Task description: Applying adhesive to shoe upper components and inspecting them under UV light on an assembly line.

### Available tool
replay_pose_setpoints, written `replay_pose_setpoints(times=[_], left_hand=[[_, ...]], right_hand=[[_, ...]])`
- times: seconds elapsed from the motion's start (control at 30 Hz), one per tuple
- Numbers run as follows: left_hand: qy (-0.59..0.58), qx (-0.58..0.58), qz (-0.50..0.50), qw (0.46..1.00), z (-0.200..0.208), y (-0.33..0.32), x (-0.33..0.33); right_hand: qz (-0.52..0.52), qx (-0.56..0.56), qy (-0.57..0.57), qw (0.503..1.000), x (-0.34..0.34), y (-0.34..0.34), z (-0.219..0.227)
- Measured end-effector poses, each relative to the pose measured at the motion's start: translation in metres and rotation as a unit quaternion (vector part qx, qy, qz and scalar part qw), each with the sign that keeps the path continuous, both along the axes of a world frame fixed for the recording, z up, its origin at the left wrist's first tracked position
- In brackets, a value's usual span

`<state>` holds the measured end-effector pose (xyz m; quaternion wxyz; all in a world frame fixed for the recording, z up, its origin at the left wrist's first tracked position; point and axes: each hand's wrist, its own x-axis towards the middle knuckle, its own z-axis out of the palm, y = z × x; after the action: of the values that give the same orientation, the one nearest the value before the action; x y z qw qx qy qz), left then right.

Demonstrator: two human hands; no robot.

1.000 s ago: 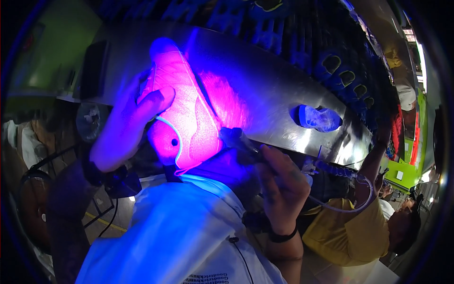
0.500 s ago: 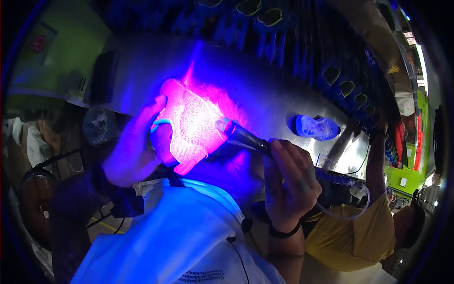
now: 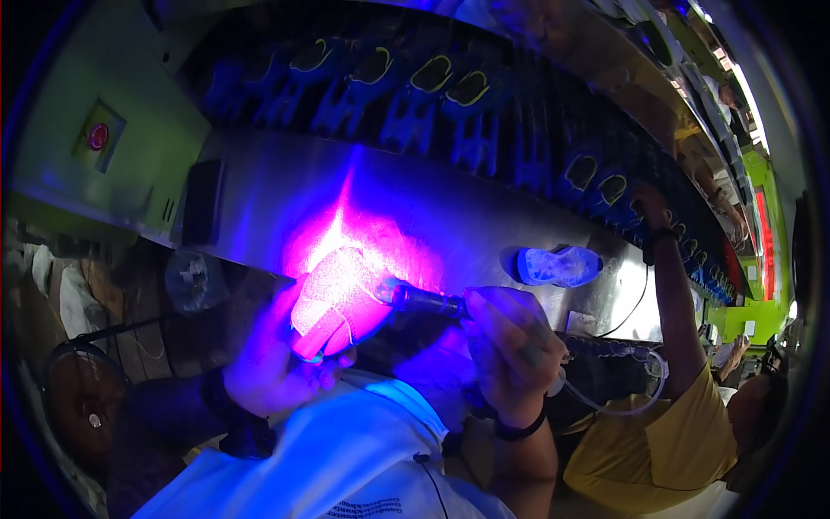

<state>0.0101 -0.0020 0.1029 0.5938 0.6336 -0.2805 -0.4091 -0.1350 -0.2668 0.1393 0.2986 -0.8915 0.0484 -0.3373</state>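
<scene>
Across the scene stretches a metal table (image 3: 484,229), violet light spilling over its left part and a bright white glare at its right end. Along its far side curves a dark row of shoes (image 3: 432,78), their openings ringed in yellow-green. At the far left stands a pale green cabinet (image 3: 60,104). To the right I see a co-worker in a yellow shirt (image 3: 648,450), one arm stretched to the far side, that hand (image 3: 650,208) at the row.

On the near left, beside the table's near edge, is the shoe (image 3: 333,298), washed in strong pink light. The person's right hand (image 3: 519,342) is closed, its fingers pinching a dark-handled brush (image 3: 428,301) whose tip meets the shoe's right side. The left hand (image 3: 268,363) grasps the shoe from the left and near side, half curled, fingertips showing beneath it.

Right of the brush, flat on the table, lies a bluish sole-shaped piece (image 3: 560,266). The smallest thing I notice is a round red button (image 3: 98,136) on the cabinet.
</scene>
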Motion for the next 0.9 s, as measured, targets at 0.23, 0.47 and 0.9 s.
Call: replay_pose_setpoints(times=[0.23,0.47,0.9], left_hand=[[-0.208,-0.011,-0.039,0.977,0.027,-0.022,-0.003],[0.728,-0.043,0.044,0.682,-0.018,-0.014,0.002],[-0.023,-0.094,-0.107,0.99,-0.035,-0.336,0.113]], right_hand=[[0.006,0.075,-0.015,0.997,0.003,0.003,-0.02],[-0.002,0.143,-0.031,0.989,-0.001,0.012,-0.079],[-0.299,0.444,-0.087,0.84,-0.05,-0.068,-0.136]])
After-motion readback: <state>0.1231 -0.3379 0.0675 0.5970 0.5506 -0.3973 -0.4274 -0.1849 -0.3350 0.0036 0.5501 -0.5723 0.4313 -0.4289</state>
